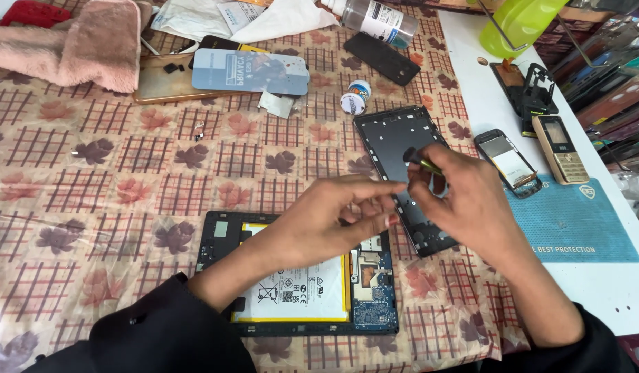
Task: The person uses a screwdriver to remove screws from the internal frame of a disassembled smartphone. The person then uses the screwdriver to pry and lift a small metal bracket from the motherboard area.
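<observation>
Black tablet body (299,276), back already off (battery and circuit board bared), lies at the desk's near edge under the left hand (326,221), fingers pinched on something too small to tell. Right hand (464,200) grips a slim tool (423,164) over the separated frame (402,173); reassembly remains.

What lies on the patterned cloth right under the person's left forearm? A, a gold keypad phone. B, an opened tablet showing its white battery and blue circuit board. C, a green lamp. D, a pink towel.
B: the left hand reaches across the opened tablet, whose white battery and blue board show below the forearm; the gold keypad phone and pink towel lie elsewhere.
</observation>
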